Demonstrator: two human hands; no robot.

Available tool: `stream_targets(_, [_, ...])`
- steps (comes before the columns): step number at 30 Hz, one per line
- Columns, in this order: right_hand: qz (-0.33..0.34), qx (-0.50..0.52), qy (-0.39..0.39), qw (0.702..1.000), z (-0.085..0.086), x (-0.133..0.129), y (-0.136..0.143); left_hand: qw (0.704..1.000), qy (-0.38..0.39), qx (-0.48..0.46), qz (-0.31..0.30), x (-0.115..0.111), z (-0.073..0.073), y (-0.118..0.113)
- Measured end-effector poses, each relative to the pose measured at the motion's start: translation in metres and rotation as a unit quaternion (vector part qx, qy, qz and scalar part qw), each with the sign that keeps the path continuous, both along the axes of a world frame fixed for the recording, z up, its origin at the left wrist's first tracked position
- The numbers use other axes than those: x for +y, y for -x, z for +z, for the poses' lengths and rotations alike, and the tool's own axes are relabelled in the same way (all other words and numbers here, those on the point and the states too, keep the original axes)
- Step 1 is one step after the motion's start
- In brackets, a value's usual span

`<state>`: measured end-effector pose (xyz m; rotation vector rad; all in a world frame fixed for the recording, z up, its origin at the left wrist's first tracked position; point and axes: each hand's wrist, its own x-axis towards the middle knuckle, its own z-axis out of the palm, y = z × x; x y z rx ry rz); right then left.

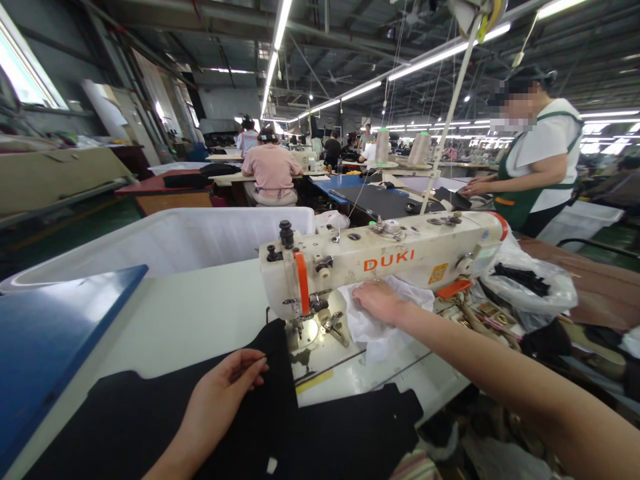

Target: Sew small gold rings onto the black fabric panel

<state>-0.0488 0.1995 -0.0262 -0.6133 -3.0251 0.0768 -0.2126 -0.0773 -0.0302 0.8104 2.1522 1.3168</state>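
Observation:
My left hand (225, 383) is over the black fabric (165, 400), thumb and fingertips pinched together. Whatever sits in that pinch is too small to make out. The fabric spreads over the left and front of the sewing machine table, its upper corner close to the needle and presser foot (301, 327). Under the arm of the white sewing machine (380, 250), my right hand (380, 301) has its fingers curled into a crumpled white cloth (385, 333). The cloth lies on the machine bed, right of the needle.
A white bin (200, 233) stands behind the table, and a blue board (65, 333) is at the left. Small tools and a plastic bag (535, 280) of black pieces lie right. Thread cones (383, 147) stand behind. A co-worker (540, 160) in a green apron stands back right.

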Motion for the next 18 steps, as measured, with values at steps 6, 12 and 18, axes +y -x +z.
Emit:
stream_targets(6, [-0.053, 0.081, 0.074, 0.993, 0.006, 0.001, -0.009, 1.000, -0.006, 0.001, 0.003, 0.000, -0.001, 0.001])
stream_targets(12, [-0.082, 0.204, 0.195, 0.956, 0.014, -0.005, -0.024, 1.000, 0.000, 0.006, 0.004, 0.001, 0.001, 0.002])
stream_targets(18, [-0.070, 0.316, 0.319, 0.891, 0.019, -0.023, -0.036, 1.000, -0.007, 0.010, -0.006, 0.001, 0.001, 0.001])
